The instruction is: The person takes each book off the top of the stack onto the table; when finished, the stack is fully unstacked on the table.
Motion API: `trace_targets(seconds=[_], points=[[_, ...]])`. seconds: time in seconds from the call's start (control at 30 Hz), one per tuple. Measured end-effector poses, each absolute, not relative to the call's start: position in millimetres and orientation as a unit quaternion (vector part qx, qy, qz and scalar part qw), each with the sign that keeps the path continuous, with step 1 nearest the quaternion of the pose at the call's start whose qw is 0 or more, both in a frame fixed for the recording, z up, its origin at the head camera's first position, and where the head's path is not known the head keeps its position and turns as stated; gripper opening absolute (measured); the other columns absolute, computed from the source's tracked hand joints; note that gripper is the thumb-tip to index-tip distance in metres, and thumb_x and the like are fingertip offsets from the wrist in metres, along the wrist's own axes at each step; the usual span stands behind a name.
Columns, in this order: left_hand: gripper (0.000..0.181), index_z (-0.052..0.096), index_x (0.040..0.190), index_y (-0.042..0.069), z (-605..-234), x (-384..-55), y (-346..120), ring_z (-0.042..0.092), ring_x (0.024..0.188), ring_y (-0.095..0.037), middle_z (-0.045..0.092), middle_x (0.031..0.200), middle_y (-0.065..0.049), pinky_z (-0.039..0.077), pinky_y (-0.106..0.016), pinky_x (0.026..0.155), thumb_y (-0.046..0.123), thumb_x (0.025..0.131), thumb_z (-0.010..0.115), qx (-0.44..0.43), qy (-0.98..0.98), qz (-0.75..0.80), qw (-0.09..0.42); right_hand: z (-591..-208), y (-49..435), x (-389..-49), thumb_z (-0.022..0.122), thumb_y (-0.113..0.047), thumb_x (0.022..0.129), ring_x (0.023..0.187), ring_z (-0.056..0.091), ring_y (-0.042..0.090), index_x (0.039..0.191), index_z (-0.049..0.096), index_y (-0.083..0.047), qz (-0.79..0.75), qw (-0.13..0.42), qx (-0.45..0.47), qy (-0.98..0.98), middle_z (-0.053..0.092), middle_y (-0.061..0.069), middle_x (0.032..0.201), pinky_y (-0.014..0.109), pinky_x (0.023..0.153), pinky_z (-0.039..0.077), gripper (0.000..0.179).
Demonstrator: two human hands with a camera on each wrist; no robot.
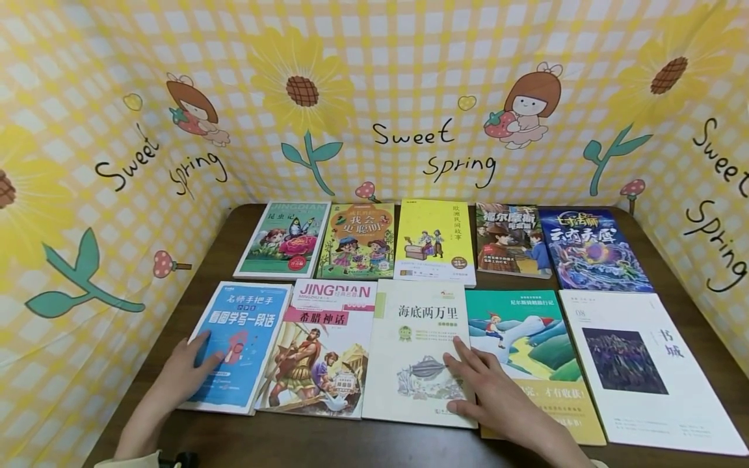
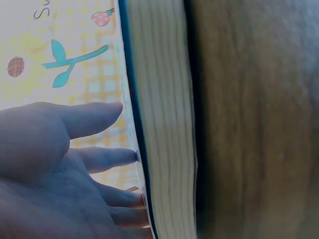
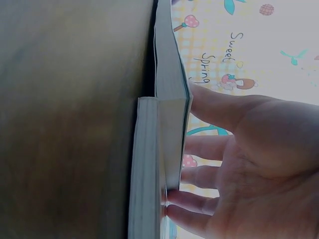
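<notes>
My left hand (image 1: 183, 374) rests on a blue book (image 1: 257, 331) at the front left, its fingers spread across the cover. In the left wrist view, the fingertips of the left hand (image 2: 55, 159) touch the cover above the thick page edges (image 2: 164, 119). With fingers extended, my right hand (image 1: 503, 400) lies over the right edge of a cream book (image 1: 418, 361) showing a submarine drawing. It also overlaps a green and gold book (image 1: 523, 325) with a goose. In the right wrist view, the right hand (image 3: 269, 159) touches the covers of two adjoining books.
Between the blue and cream books lies a book with warriors (image 1: 318, 364). A white book (image 1: 655, 377) is at the front right. Behind them runs a row including a yellow book (image 1: 433, 240) and a purple-blue book (image 1: 597, 250). Checked cloth (image 1: 374, 78) walls surround the dark wooden table (image 1: 292, 442).
</notes>
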State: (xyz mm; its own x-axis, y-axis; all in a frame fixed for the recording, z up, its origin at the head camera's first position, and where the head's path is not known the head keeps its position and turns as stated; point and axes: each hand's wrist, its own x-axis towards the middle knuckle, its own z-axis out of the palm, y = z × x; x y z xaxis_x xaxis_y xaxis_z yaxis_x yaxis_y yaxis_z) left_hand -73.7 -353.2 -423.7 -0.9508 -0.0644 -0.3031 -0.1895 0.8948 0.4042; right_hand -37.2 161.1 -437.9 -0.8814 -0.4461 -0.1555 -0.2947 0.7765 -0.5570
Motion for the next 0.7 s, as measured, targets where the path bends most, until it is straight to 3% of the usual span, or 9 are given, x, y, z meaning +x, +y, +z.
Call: trace_targets(seconds=[0.27,0.53,0.7], points=[[0.079,0.013,0.145,-0.017,-424,-76,-349,0.009,0.126,-0.068,0.002,0.139,-0.053,0.018,-0.076,0.097,0.035,0.099,0.052,-0.074,0.959,0.222,0.160,-438,163,-37,0.069,-0.045,0.086,0.132,0.034,0.039,0.145,0.046,-0.016,-0.270,0.140,-0.195,0.932,0.022,0.007,0.158,0.054,0.096,0.043,0.070],[0.094,0.018,0.140,-0.021,-423,-87,-368,0.036,0.111,-0.058,0.028,0.128,-0.048,0.035,-0.068,0.092,0.044,0.091,0.064,-0.103,0.961,0.218,0.136,-438,164,-37,0.069,-0.044,0.087,0.133,0.033,0.041,0.145,0.046,-0.014,-0.278,0.133,-0.199,0.930,0.022,0.008,0.158,0.056,0.095,0.043,0.069],[0.087,0.031,0.129,-0.022,-424,-91,-389,0.052,0.086,-0.035,0.048,0.106,-0.036,0.048,-0.042,0.071,0.050,0.090,0.062,-0.157,0.935,0.275,0.156,-440,164,-36,0.069,-0.044,0.086,0.132,0.033,0.041,0.145,0.046,-0.014,-0.282,0.143,-0.195,0.929,0.022,0.008,0.158,0.056,0.095,0.043,0.069]])
